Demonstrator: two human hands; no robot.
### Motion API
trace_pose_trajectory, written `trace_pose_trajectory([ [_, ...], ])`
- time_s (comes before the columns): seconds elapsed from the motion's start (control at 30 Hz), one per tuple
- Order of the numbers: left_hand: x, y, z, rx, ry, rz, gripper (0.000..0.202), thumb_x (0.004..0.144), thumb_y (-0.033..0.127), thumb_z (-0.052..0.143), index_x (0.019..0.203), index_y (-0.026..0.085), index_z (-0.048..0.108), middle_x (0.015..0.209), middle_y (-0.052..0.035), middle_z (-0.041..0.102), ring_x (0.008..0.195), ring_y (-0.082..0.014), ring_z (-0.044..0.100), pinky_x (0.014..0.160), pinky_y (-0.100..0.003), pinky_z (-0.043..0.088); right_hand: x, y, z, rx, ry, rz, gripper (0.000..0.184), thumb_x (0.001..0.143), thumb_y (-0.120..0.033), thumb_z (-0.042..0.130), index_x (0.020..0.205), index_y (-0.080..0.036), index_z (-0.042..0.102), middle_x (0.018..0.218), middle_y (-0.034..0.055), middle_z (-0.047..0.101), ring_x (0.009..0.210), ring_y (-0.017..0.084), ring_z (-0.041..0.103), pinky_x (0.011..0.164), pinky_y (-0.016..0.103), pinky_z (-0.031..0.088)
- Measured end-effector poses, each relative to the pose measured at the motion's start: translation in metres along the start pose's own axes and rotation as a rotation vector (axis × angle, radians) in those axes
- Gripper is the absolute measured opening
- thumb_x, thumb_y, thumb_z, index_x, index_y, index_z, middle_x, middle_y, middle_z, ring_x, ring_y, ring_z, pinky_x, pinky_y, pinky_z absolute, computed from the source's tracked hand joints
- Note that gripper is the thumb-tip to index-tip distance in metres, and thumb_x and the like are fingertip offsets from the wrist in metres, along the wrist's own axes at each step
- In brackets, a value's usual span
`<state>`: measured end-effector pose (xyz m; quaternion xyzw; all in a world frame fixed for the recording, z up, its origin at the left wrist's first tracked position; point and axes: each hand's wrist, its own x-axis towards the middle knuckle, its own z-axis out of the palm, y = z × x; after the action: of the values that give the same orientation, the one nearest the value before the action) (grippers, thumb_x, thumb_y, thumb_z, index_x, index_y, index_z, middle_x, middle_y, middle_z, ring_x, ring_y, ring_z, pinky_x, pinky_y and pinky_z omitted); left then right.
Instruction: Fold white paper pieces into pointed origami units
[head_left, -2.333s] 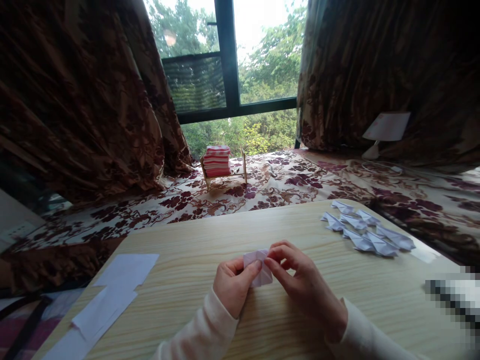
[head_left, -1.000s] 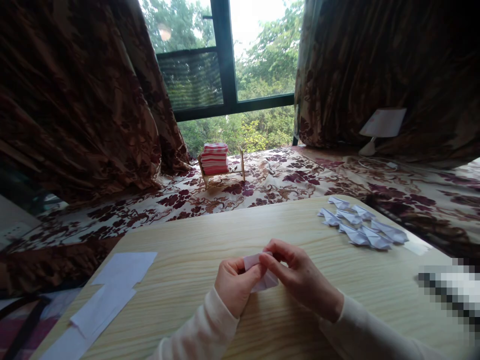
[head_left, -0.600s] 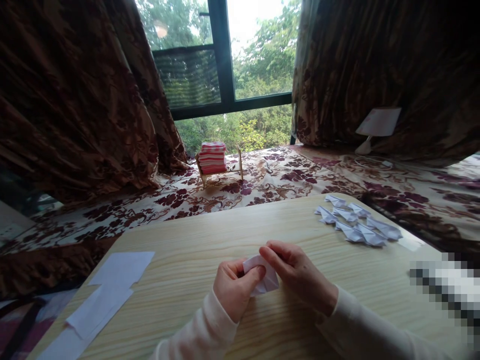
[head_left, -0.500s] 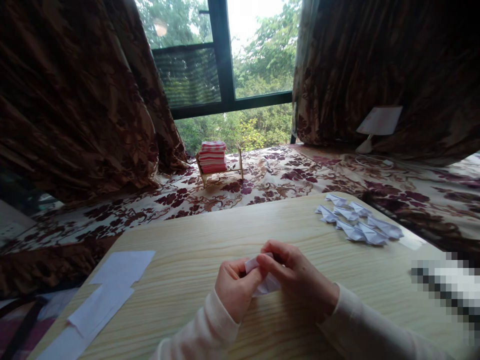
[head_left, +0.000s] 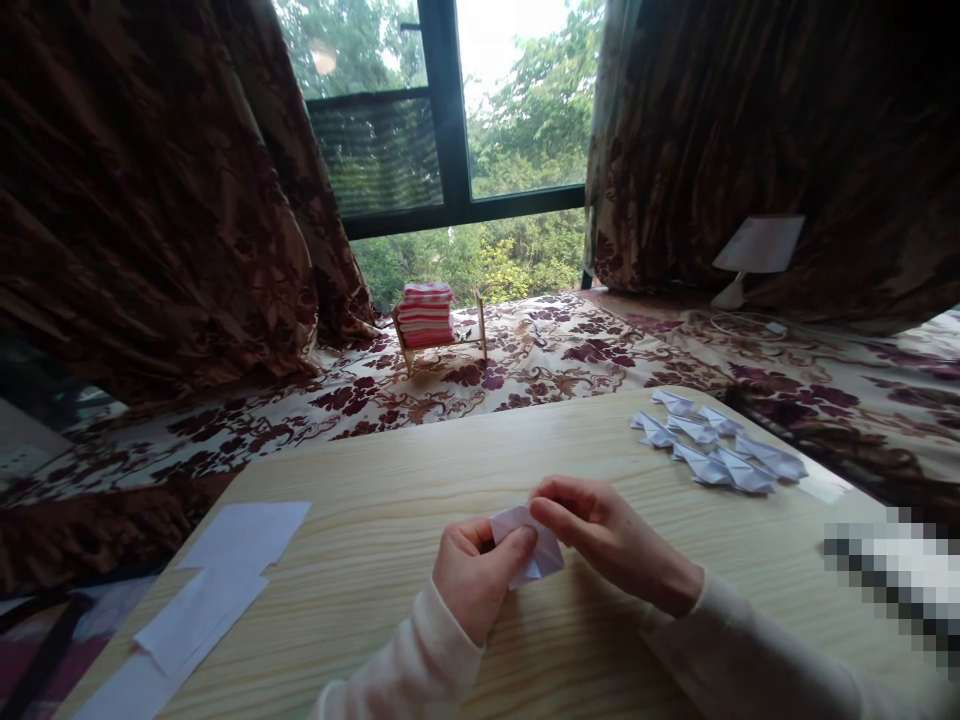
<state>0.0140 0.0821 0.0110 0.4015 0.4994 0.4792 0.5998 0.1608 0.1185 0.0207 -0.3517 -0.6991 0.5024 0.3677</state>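
Note:
A small folded piece of white paper (head_left: 534,548) is held just above the wooden table (head_left: 375,490), near its front middle. My left hand (head_left: 476,575) pinches its left side with thumb and fingers closed. My right hand (head_left: 611,535) grips its top right edge, fingers curled over it. Both sleeves are cream coloured. Part of the paper is hidden behind my fingers.
Several finished folded paper pieces (head_left: 712,450) lie in a cluster at the table's far right. Flat white sheets (head_left: 217,575) lie at the left front. Beyond the table lies a floral bedspread (head_left: 600,360) with a small wooden rack of striped cloth (head_left: 427,318), a lamp (head_left: 754,255) and a window.
My fingers have shifted on the folded paper, turning and pressing it. My right hand's fingers moved slightly along its upper edge. The view drifted a little.

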Motion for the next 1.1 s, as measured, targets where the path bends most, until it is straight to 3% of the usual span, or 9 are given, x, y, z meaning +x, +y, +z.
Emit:
trace_pose_trajectory([
  [0.17, -0.001, 0.000, -0.003, -0.007, -0.063, -0.019, 0.047, 0.051, 0.048, 0.078, 0.075, 0.008, 0.074, 0.061, -0.0062, 0.065, 0.059, -0.0139, 0.053, 0.059, -0.025, 0.040, -0.002, 0.004, 0.002, -0.029, 0.040, -0.033, 0.029, 0.084, -0.039, 0.051, 0.069, -0.014, 0.055, 0.061, -0.0016, 0.048, 0.057, 0.010, 0.041, 0.051, 0.021, 0.034],
  [0.37, 0.000, -0.002, -0.006, 0.068, -0.101, 0.067, 0.042, 0.058, 0.049, 0.073, 0.072, 0.010, 0.072, 0.066, -0.0051, 0.064, 0.065, -0.0159, 0.053, 0.063, -0.027, 0.040, -0.002, 0.008, 0.009, -0.028, 0.069, -0.018, 0.032, 0.085, -0.040, 0.047, 0.065, -0.016, 0.049, 0.058, -0.0038, 0.041, 0.054, 0.009, 0.035, 0.047, 0.021, 0.029],
  [0.6, 0.006, 0.008, -0.017, 0.193, -0.163, 0.033, 0.058, 0.067, 0.066, 0.055, 0.045, 0.012, 0.058, 0.048, -0.0035, 0.053, 0.050, -0.0113, 0.044, 0.053, -0.026, 0.034, -0.001, 0.011, 0.000, -0.020, 0.182, -0.007, 0.036, 0.085, -0.045, 0.047, 0.065, -0.016, 0.051, 0.057, -0.0039, 0.039, 0.053, 0.009, 0.034, 0.047, 0.022, 0.028],
  [0.83, -0.005, 0.015, -0.010, 0.264, -0.182, 0.043, 0.044, 0.058, 0.053, 0.069, 0.048, 0.012, 0.056, 0.046, 0.0035, 0.041, 0.049, -0.0075, 0.032, 0.048, -0.023, 0.021, -0.002, 0.014, -0.001, 0.003, 0.195, 0.014, 0.038, 0.083, -0.048, 0.049, 0.065, -0.015, 0.052, 0.057, -0.0032, 0.041, 0.054, 0.009, 0.035, 0.047, 0.022, 0.029],
  [0.93, -0.005, 0.016, -0.010, 0.252, -0.186, 0.041, 0.043, 0.059, 0.052, 0.069, 0.048, 0.012, 0.060, 0.047, 0.0024, 0.045, 0.049, -0.0078, 0.036, 0.049, -0.022, 0.026, -0.002, 0.013, 0.001, 0.029, 0.176, 0.019, 0.038, 0.084, -0.048, 0.049, 0.064, -0.015, 0.052, 0.057, -0.0033, 0.041, 0.053, 0.009, 0.035, 0.047, 0.022, 0.029],
  [1.1, -0.001, 0.012, -0.010, 0.122, -0.128, -0.006, 0.046, 0.058, 0.056, 0.070, 0.065, 0.010, 0.071, 0.055, -0.0015, 0.058, 0.052, -0.0096, 0.044, 0.053, -0.022, 0.033, -0.002, 0.008, 0.009, 0.031, 0.112, 0.006, 0.041, 0.082, -0.050, 0.049, 0.061, -0.016, 0.052, 0.053, -0.0039, 0.040, 0.050, 0.009, 0.036, 0.045, 0.021, 0.030],
])
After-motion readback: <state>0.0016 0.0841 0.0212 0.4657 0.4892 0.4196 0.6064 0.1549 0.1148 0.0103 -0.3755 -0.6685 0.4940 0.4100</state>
